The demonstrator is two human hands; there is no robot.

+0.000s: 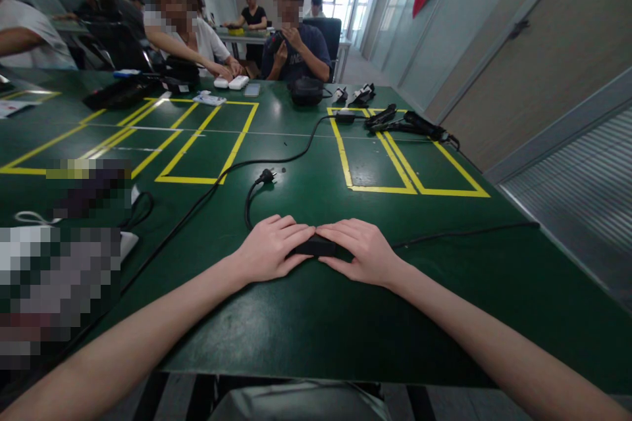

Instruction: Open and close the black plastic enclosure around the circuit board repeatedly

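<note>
A black power adapter (315, 248) lies low on the green table in front of me, with both hands around it. My left hand (275, 247) grips its left end, fingers over the far side and thumb on the near side. My right hand (364, 250) is closed round the right end in the same way, and the fingertips of both hands nearly meet. A short cord with a black plug (267, 176) curves out beyond my left hand. A thin black cable (464, 234) runs from behind my right hand to the table's right edge.
Across the green table (276, 335), a long black cable (232, 168) runs to a small black box (345, 117). Yellow tape marks rectangles on it. Black folded gear (415, 123) lies far right. A black pouch (305, 91) stands before a seated person (301, 46); another person reaches toward white boxes (239, 83).
</note>
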